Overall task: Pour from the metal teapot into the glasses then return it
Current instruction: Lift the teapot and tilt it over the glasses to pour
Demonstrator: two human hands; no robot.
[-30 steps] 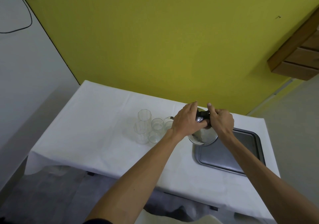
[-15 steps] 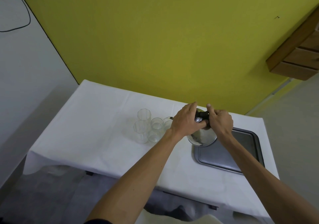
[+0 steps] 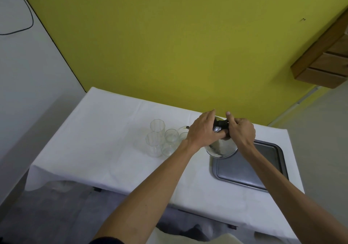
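Note:
The shiny metal teapot (image 3: 221, 148) with a black knob is tilted to the left, above the left end of the grey tray (image 3: 250, 170). My left hand (image 3: 204, 130) presses on its lid and my right hand (image 3: 242, 132) grips its handle side. Its spout points toward a cluster of several clear glasses (image 3: 163, 140) standing on the white tablecloth just left of my left hand. The spout tip is mostly hidden behind my left hand. I cannot see any liquid stream.
The white-clothed table (image 3: 105, 130) stands against a yellow wall. A wooden shelf (image 3: 323, 65) hangs at the upper right. The table's front edge drops off near my forearms.
Both hands and the teapot stay almost in the same place, shifting only slightly. The glasses have not moved.

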